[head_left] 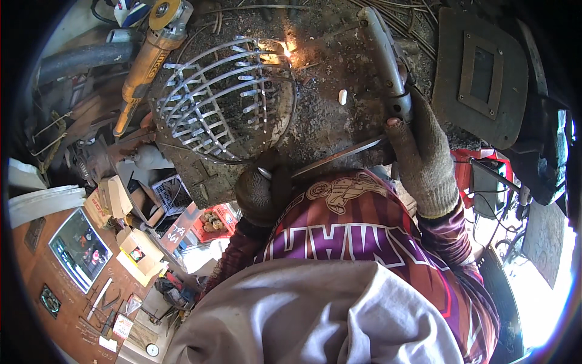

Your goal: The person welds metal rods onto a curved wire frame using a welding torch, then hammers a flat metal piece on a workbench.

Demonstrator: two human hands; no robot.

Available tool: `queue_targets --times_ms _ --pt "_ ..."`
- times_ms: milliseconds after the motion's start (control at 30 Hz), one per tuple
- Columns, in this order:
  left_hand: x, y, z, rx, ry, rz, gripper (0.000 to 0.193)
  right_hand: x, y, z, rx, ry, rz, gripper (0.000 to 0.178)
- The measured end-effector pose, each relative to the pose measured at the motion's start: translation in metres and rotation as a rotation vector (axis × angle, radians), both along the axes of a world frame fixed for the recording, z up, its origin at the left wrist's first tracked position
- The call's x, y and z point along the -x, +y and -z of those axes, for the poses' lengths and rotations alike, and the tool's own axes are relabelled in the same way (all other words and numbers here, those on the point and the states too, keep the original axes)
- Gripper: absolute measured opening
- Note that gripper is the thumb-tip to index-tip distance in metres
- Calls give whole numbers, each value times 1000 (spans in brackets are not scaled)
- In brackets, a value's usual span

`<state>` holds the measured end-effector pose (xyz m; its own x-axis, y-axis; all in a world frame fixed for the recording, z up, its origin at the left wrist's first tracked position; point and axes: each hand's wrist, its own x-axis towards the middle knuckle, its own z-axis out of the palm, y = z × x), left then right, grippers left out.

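My left hand (264, 193), in a dark knitted glove, is closed around a thin flat metal bar (339, 158). A pointed metal tip shows at its fingers. The bar slants up to the right, to the thumb of my right hand (421, 155). That hand wears a grey knitted glove, with a bare thumb tip showing. Its thumb and fingers flank the lower end of a grey tube-shaped metal tool (383, 57); some fingers are hidden. Beyond my left hand lies a round, domed frame of welded metal rods (227, 100). A bright orange glow (287, 53) shows at its far right edge.
A yellow angle grinder (143, 73) lies left of the frame, and a dark welding shield (482, 79) at the right. A white chalk-like piece (342, 97) rests on the dirty work surface (330, 118). Cardboard boxes (140, 252) and a red crate (224, 221) are lower left.
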<state>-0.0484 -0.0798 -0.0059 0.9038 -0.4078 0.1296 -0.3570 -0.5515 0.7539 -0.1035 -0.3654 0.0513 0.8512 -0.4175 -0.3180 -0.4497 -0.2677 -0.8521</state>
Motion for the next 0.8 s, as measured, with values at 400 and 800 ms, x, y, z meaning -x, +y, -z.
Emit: queue_targets --times_ms 400,800 --pt "10 28 16 -685 -649 322 9 7 -12 17 323 -237 -254 51" --pt "9 19 27 -77 431 -76 12 0 -3 -15 6 -12 74 55"
